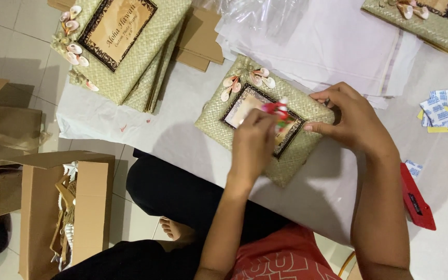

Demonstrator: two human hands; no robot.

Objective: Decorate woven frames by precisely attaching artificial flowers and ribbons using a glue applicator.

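A woven straw photo frame (pixel 295 155) with pink shells at its top corner lies on the white table (pixel 182 150) in front of me. My left hand (pixel 252 142) hovers over the frame's picture window, gripping a small red and white object (pixel 277 109), blurred by motion. My right hand (pixel 349 118) rests on the frame's right edge, with fingers pinched at its upper rim and thumb pressing the side.
A stack of similar woven frames (pixel 125 46) sits at the back left, and another frame (pixel 431 18) at the back right. White sheets (pixel 333 46), small blue-and-white packets (pixel 444 111) and a red tool (pixel 417 199) lie at the right. Open cardboard boxes (pixel 53 207) stand on the floor.
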